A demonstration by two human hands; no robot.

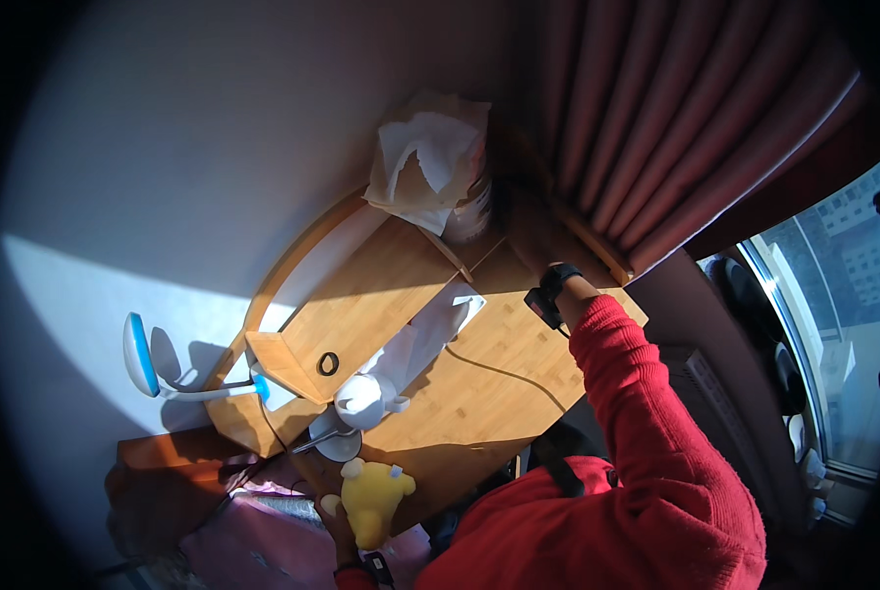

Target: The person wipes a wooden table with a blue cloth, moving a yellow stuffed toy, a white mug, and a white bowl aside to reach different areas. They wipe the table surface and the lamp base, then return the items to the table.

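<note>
Down by the near edge of the wooden desk (499,344), my left hand (339,531) is closed round the side of a yellow plush toy (373,501). My right arm, in a red sleeve, reaches across to the far end of the desk. There my right hand (527,231) lies in deep shadow, close to a bag with crumpled white paper (430,157) on top. Its fingers are too dark to make out, and so is anything they touch. A rounded white mug-like vessel (359,401) stands a little beyond the toy.
A raised wooden shelf (371,290) runs along the wall side, with a black ring (328,364) on it. To the left a white and blue lamp (143,356) sticks out. A thin cable (504,372) crosses the desk. Curtains (656,108) and a window (833,256) border the right.
</note>
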